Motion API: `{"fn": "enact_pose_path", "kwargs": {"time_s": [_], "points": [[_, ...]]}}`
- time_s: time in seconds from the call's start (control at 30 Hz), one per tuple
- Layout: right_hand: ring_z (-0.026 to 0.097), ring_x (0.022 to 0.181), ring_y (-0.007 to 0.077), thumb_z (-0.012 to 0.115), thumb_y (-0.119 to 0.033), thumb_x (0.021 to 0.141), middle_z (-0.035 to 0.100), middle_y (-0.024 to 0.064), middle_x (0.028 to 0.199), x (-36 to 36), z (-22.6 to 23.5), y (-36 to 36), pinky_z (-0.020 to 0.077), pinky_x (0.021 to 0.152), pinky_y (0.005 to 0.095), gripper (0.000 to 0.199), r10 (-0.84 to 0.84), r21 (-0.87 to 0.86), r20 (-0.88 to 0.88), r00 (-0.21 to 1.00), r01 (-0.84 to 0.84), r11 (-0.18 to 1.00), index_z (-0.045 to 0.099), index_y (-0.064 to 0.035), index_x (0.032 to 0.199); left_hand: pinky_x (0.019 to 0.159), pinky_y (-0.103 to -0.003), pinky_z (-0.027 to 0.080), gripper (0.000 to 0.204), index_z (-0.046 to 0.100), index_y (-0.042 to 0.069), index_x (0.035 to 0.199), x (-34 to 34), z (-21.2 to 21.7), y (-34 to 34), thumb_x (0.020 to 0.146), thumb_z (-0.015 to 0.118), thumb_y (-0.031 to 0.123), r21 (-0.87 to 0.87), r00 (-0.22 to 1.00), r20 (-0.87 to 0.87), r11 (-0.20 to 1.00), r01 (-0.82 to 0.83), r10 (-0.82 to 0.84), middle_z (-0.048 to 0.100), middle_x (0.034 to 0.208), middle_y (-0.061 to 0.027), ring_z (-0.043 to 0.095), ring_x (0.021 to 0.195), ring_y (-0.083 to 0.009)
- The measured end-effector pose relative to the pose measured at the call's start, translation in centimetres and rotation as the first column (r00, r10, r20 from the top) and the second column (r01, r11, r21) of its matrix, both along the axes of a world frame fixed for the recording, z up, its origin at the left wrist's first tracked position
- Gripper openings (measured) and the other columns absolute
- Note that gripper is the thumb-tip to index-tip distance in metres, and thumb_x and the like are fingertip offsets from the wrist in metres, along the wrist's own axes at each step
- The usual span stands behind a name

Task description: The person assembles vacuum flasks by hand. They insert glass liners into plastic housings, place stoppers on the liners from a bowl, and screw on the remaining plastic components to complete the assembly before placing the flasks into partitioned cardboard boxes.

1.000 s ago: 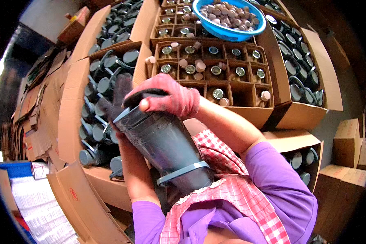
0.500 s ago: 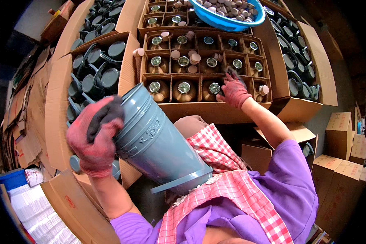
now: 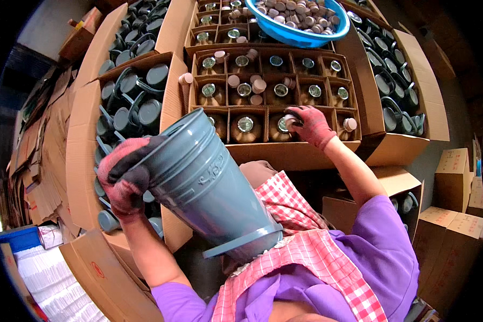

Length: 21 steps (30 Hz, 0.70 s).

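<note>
My left hand (image 3: 126, 174), in a pink and black glove, is closed on the upper rim of a grey-blue plastic flask casing (image 3: 214, 182). The casing leans across my lap toward the apron, its moulded ornament facing up. My right hand (image 3: 312, 126), also gloved, is closed around a pale stopper (image 3: 291, 122) above the front row of a divided carton (image 3: 241, 150). Just beside that stopper is the mouth of a glass flask liner (image 3: 283, 125). Other shiny-necked liners (image 3: 245, 124) stand in the compartments, with loose stoppers (image 3: 258, 86) between some of them.
A blue basin (image 3: 300, 40) full of stoppers rests at the far side. Open cartons of dark plastic casings (image 3: 147, 112) stand left and right (image 3: 394, 86). Flattened cardboard (image 3: 32, 155) leans at far left. Closed boxes (image 3: 448, 225) are stacked at right, white sheets (image 3: 51, 279) at lower left.
My right hand has drawn back from between the liners and now holds a stopper over the front row. The casing stays in my left hand, shifted slightly. The view has moved a little.
</note>
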State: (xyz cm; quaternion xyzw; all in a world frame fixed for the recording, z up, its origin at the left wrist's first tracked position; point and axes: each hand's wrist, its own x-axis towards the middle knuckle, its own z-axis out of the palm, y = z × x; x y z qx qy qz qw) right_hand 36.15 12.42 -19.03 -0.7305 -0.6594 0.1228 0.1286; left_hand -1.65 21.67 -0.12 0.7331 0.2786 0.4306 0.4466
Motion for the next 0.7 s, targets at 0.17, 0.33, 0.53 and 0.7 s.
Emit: {"fn": "enact_pose_path", "kwargs": {"time_s": [0.17, 0.33, 0.53, 0.7], "points": [[0.049, 0.113, 0.0319, 0.065, -0.032, 0.076, 0.048, 0.0145, 0.126, -2.4, -2.4, 0.3, 0.0435, 0.092, 0.0407, 0.049, 0.089, -0.258, 0.171, 0.981, -0.043, 0.965, 0.053, -0.0200, 0.121, 0.061, -0.029, 0.048, 0.021, 0.066, -0.001, 0.078, 5.4, 5.6, -0.7, 0.074, 0.064, 0.020, 0.257, 0.849, -0.461, 0.955, -0.150, 0.257, 0.062, 0.066, -0.0151, 0.063, 0.062, -0.0245], [0.050, 0.110, 0.0333, 0.073, -0.034, 0.070, 0.048, 0.0162, 0.120, -4.3, -1.0, 1.8, 0.0462, 0.088, 0.0420, 0.059, -0.090, -0.318, 0.056, 0.994, 0.104, 0.942, 0.048, -0.0131, 0.119, 0.067, -0.040, 0.049, 0.038, 0.068, 0.006, 0.084, 1.7, 5.8, 7.3, 0.078, 0.061, 0.043, 0.311, 0.606, -0.704, 0.928, -0.205, 0.370, 0.063, 0.077, -0.0193, 0.062, 0.072, -0.0342], [0.050, 0.107, 0.0337, 0.073, -0.027, 0.066, 0.047, 0.0175, 0.115, -3.2, -1.8, 2.0, 0.0480, 0.082, 0.0406, 0.078, 0.020, -0.377, 0.202, 0.979, 0.059, 0.924, 0.034, -0.0161, 0.133, 0.074, -0.039, 0.050, 0.045, 0.065, 0.010, 0.093, 6.3, 4.7, 3.6, 0.065, 0.066, 0.044, 0.216, 0.127, -0.972, 0.966, 0.142, 0.199, 0.065, 0.087, -0.0168, 0.062, 0.085, -0.0313], [0.051, 0.103, 0.0344, 0.075, -0.033, 0.063, 0.050, 0.0171, 0.110, -1.2, -3.0, 1.1, 0.0448, 0.087, 0.0424, 0.085, 0.058, -0.264, 0.196, 0.979, -0.005, 0.964, 0.033, -0.0178, 0.136, 0.071, -0.042, 0.050, 0.038, 0.062, 0.008, 0.092, 4.5, 2.7, 4.7, 0.065, 0.069, 0.034, 0.436, 0.374, -0.809, 0.890, -0.135, 0.453, 0.064, 0.086, -0.0182, 0.062, 0.082, -0.0337]]}}
